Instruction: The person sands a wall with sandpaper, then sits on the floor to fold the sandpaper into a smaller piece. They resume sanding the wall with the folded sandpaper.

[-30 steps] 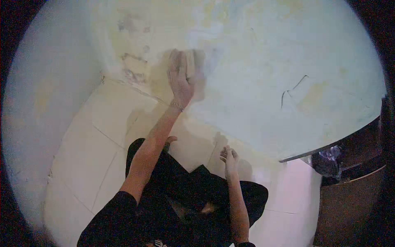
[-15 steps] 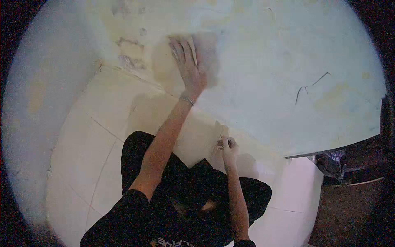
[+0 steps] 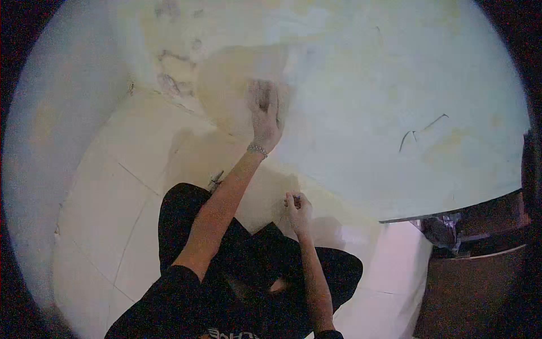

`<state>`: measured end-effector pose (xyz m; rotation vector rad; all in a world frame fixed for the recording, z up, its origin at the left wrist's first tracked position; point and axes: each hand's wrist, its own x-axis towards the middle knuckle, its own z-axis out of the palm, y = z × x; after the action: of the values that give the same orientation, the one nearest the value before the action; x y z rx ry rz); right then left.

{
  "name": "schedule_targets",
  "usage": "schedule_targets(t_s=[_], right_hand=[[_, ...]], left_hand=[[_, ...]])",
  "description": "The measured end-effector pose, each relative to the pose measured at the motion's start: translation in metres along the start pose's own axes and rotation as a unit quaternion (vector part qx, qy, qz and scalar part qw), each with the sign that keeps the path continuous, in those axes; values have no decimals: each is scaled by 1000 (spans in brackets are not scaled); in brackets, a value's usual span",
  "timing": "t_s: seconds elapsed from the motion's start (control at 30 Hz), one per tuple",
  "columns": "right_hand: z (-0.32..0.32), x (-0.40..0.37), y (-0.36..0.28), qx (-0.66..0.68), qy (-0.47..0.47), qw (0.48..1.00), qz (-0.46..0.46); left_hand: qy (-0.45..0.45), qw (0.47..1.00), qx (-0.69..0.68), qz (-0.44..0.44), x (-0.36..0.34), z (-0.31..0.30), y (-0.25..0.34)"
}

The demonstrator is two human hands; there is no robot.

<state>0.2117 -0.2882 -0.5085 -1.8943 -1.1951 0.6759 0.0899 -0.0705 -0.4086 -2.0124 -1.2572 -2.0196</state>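
Note:
My left hand (image 3: pixel 265 116) is against the pale wall (image 3: pixel 350 113), over a shadowed tan area. Its fingers are blurred but look stretched out towards the wall, and I make out nothing held in them. A chain bracelet (image 3: pixel 258 150) circles that wrist. Lower and to the right, my right hand (image 3: pixel 299 213) hovers above the floor near my knee, thumb and fingers curled together. Whatever it may pinch is too small to name. Beside my left forearm, a small dark thin object (image 3: pixel 215 179) lies on the floor, partly covered by the arm.
Light floor tiles (image 3: pixel 135 220) meet the wall along a slanting edge. Dark peeling marks (image 3: pixel 175 85) and a thin dark crack-like line (image 3: pixel 418 133) show on the wall. At right stand brown furniture (image 3: pixel 474 288) and a crumpled plastic bag (image 3: pixel 443 231). My crossed legs (image 3: pixel 183 220) fill the bottom.
My left hand has slid down the wall, its fingers now blurred rather than clearly spread. My right hand has shifted slightly left and down, still curled. The small dark object has come into view.

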Motion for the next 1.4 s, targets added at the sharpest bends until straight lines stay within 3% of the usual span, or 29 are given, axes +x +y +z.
schedule_targets(t_s=[0.07,0.17,0.27,0.37,0.47,0.63,0.77,0.87,0.97,1.07,1.27,1.4], right_hand=[[0,-1,1,54,-14,998,-6],[3,-2,-3,13,12,999,-29],[-4,-5,-22,31,-18,999,17],[-1,-3,-10,-1,-6,1000,-20],[-3,-6,-15,10,-7,1000,-22],[-1,-1,-6,-2,-25,1000,-7],[-2,-5,-14,9,-15,1000,-10],[-4,-5,-20,-12,-25,1000,-1],[-6,-8,-28,-35,-13,998,-43],[-6,-9,-35,6,-30,1000,0],[-2,-6,-24,-19,-13,999,-43],[-4,-7,-29,-20,-27,999,-26]], left_hand=[[-15,1000,-6,0,-2,2,-2],[-15,999,17,23,5,-3,0],[6,999,-28,37,25,-9,5],[-1,998,10,54,58,-24,12],[11,999,-33,2,45,-18,23],[-24,1000,-13,-11,-9,10,18],[-5,999,-48,-10,27,-10,26],[-28,1000,9,-7,36,-6,15],[-19,995,-26,-90,2,5,30],[-33,995,-20,-94,-6,2,43],[-5,994,-24,-105,36,-11,29],[-35,994,-30,-100,5,-3,33]])
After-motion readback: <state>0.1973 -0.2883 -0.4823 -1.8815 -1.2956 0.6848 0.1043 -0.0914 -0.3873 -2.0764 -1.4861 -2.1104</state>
